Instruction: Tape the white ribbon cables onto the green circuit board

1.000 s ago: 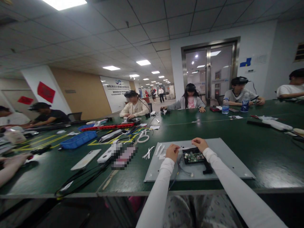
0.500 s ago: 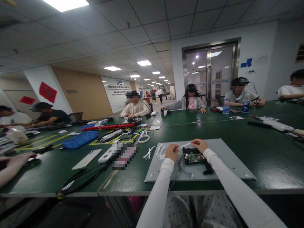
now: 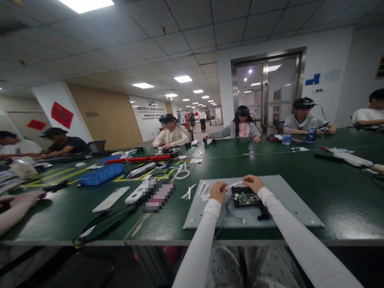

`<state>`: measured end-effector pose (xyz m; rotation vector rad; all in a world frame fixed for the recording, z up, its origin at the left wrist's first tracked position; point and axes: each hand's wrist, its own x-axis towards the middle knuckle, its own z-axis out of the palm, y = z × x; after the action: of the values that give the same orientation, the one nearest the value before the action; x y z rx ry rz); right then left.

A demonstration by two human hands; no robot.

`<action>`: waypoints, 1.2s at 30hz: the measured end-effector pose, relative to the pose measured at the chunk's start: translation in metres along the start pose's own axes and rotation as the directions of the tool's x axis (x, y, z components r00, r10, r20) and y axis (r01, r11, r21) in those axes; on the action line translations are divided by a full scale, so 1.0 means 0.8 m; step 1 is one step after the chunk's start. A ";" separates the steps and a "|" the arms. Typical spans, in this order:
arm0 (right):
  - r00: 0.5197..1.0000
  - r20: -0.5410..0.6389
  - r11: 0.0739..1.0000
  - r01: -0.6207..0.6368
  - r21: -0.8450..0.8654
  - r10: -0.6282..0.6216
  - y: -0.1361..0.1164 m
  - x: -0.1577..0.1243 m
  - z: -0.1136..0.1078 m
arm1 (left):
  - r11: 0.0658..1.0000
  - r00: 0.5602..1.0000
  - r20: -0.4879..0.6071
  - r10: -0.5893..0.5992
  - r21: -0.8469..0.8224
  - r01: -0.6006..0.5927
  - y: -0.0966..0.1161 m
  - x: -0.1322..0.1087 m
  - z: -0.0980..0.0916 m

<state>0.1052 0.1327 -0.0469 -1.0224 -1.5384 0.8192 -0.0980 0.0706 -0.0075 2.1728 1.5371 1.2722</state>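
Observation:
A thin white strip (image 3: 234, 184) is stretched between my two hands. My left hand (image 3: 219, 191) is closed on one end, and my right hand (image 3: 252, 183) pinches the other. Just below the strip lies a black case (image 3: 264, 212) with a green circuit board (image 3: 245, 199) inside, near my right wrist. A thin cable with a small white connector (image 3: 243, 220) trails to the left of the case. All of this rests on a grey panel (image 3: 288, 200). More white strips (image 3: 203, 189) lie on the panel left of my left hand.
Loose white strips (image 3: 188, 192) lie left of the panel. Farther left are a white phone (image 3: 111, 199), a white device (image 3: 140, 192), black cables (image 3: 105, 224) and a blue tray (image 3: 102, 175). Bottles (image 3: 286, 135) stand across the green table (image 3: 345, 188), where several people sit.
Both hands keep their hold on the white strip and have barely moved. The whole view has shifted very slightly; the people walking far back have changed position.

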 end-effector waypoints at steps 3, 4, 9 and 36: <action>1.000 0.017 1.000 0.000 0.019 -0.001 -0.003 -0.001 0.001 | 1.000 1.000 -0.001 -0.002 -0.009 0.002 0.002 -0.001 0.000; 1.000 0.024 1.000 0.000 0.026 -0.001 -0.003 -0.002 0.001 | 1.000 1.000 -0.001 -0.001 -0.016 0.001 0.002 -0.001 0.000; 0.999 0.037 0.999 -0.009 0.039 0.008 0.000 -0.001 0.002 | 0.999 1.000 -0.002 -0.003 -0.047 0.003 0.003 -0.003 0.000; 1.000 -0.004 0.998 -0.008 -0.059 0.007 0.014 0.002 0.001 | 0.998 0.997 -0.039 0.060 -0.034 -0.061 0.000 -0.002 0.002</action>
<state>0.1066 0.1388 -0.0562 -1.0724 -1.5646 0.7811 -0.0972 0.0698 -0.0089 2.2008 1.4615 1.3568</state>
